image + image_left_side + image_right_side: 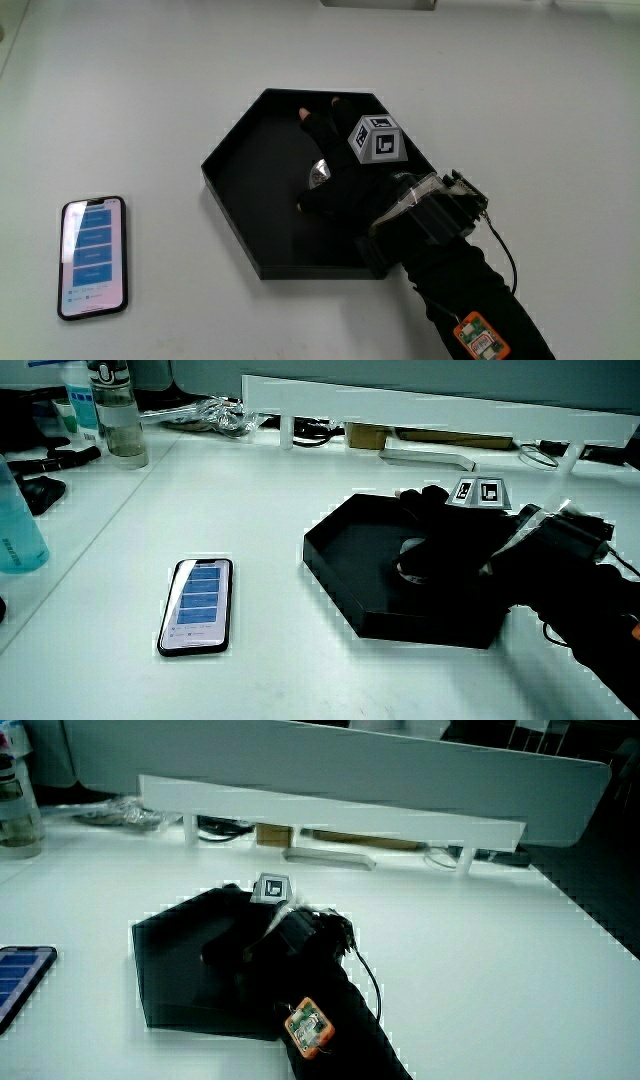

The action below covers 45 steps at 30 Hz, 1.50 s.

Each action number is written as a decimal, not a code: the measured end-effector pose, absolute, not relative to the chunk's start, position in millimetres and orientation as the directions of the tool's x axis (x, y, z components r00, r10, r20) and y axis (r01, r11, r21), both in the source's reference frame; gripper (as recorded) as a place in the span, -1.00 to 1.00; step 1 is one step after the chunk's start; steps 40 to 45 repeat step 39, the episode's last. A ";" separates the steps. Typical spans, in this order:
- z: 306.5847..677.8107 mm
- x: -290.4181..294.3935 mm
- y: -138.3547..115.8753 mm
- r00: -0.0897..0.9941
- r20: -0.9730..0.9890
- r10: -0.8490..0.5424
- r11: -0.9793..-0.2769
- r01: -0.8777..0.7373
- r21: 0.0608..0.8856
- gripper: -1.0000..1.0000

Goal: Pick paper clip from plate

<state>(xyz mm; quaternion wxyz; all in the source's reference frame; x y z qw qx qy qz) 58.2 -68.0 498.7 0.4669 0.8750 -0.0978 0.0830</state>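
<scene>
A black hexagonal plate (235,210) lies on the white table, and it shows in both side views (345,555) (165,970). The gloved hand (335,165) reaches into it, low over the plate's floor, with the patterned cube (375,138) on its back. A small silvery paper clip (320,172) shows at the hand's edge between thumb and fingers, which close on it. It appears as a pale patch (410,546) under the hand in a side view. The forearm crosses the plate's rim nearest the person.
A smartphone (93,255) with a lit screen lies flat on the table beside the plate, also seen in a side view (197,605). Bottles (118,415) and cables stand by the low partition (420,410). An orange tag (480,338) sits on the forearm.
</scene>
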 end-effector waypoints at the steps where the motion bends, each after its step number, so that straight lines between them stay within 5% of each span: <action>1: 502.5 57.3 -67.3 0.969 0.222 -0.108 -0.525 -0.245 0.815 0.00; 5: 514.2 56.3 -66.3 0.978 0.163 -0.133 -0.424 -0.205 0.882 0.00; 9: 514.3 59.7 -66.8 0.974 0.201 -0.103 -0.482 -0.225 0.847 0.00; 13: 511.1 61.7 -67.8 0.966 0.243 -0.084 -0.554 -0.249 0.795 0.36; 20: 511.0 62.5 -68.4 0.965 0.255 -0.064 -0.562 -0.246 0.790 1.00; 45: 466.9 87.6 -80.4 0.940 0.328 -0.092 -0.627 -0.311 0.714 1.00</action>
